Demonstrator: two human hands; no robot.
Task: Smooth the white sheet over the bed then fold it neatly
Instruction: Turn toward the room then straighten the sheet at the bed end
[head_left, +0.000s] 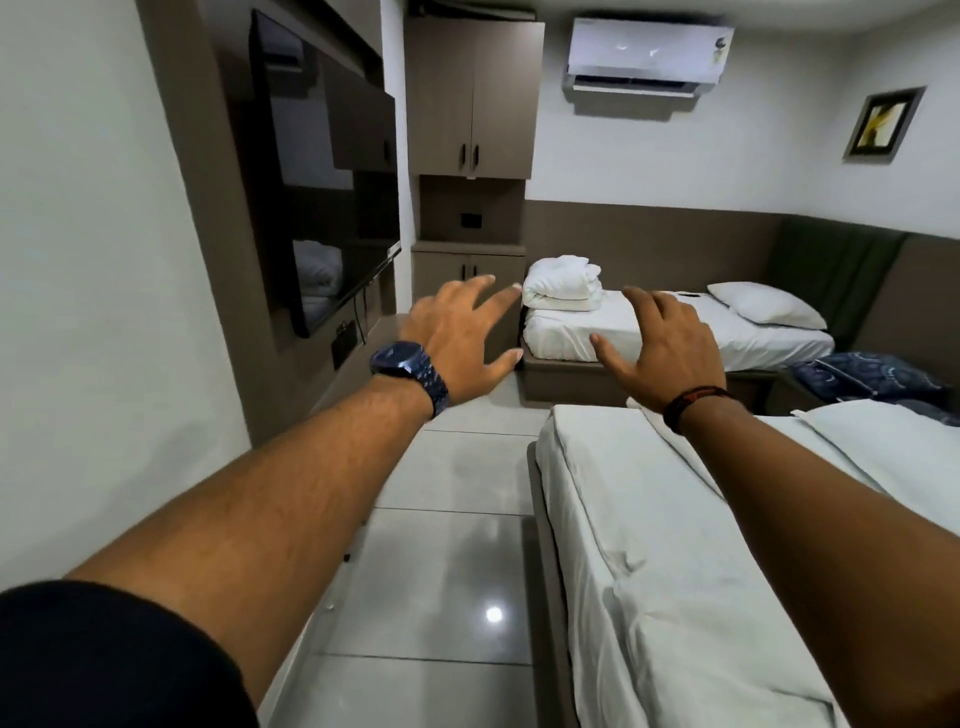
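A near bed (649, 571) covered by a white sheet fills the lower right, its sheet slightly wrinkled along the side. A far bed (675, 338) stands against the back wall with a bundled white sheet (563, 283) on its foot end. Both my arms are stretched out in front of me in the air. My left hand (462, 327), with a blue watch on the wrist, has its fingers spread and holds nothing. My right hand (660, 348), with a dark wristband, is also spread and empty, hovering above the near bed's far corner.
A pillow (769, 306) lies on the far bed, another pillow (883, 441) on the near bed. A dark blue patterned blanket (872, 376) sits between the beds at right. A wall-mounted TV (322, 208) and cabinets (472, 104) line the left. A glossy tiled floor (457, 519) runs between.
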